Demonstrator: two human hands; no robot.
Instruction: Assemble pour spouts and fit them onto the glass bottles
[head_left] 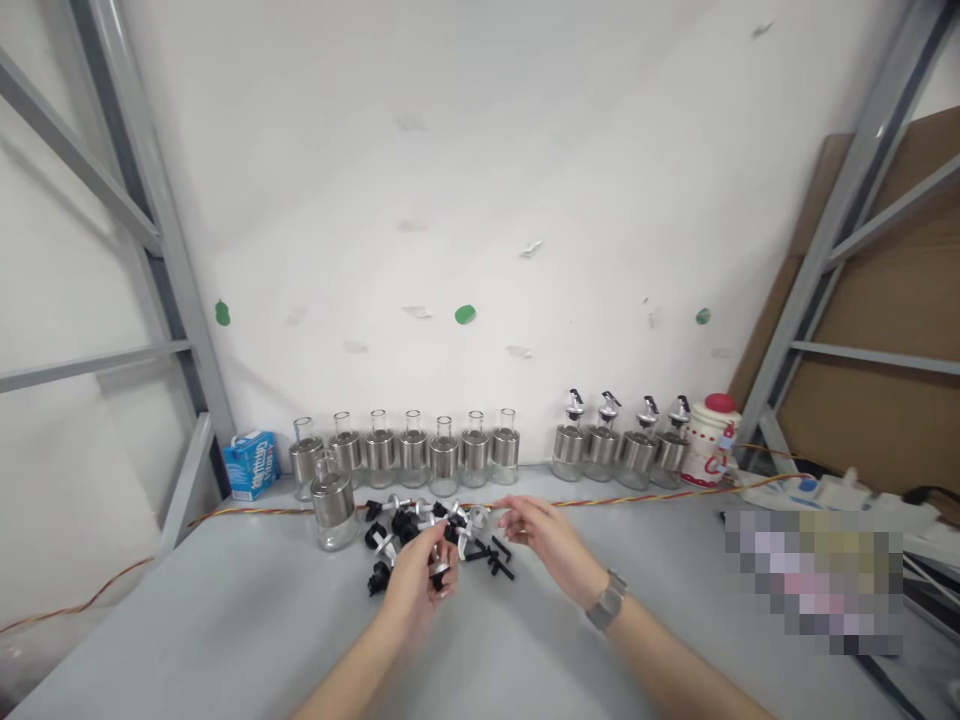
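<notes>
My left hand (418, 580) is closed around a bottle pourer (439, 570) with a silver collar and a black lower part, held above the table. Across from it, my right hand (553, 545) reaches in from the right with its fingers curved and apart, and nothing shows between them. Between and behind the hands lies a pile of silver and black pourers (405, 525). Small clear plastic pieces (480, 517) lie near my right fingertips. Several short black tubes (495, 560) are scattered between the hands. Left of the pile stands an uncapped glass bottle (334, 508) with a steel sleeve.
Along the wall stands a row of uncapped bottles (412, 450); farther right are bottles with pourers fitted (602, 450). A blue carton (251, 465) is at the left, a white and red canister (709, 440) at the right. A twisted wire (637, 500) crosses the grey table (247, 620).
</notes>
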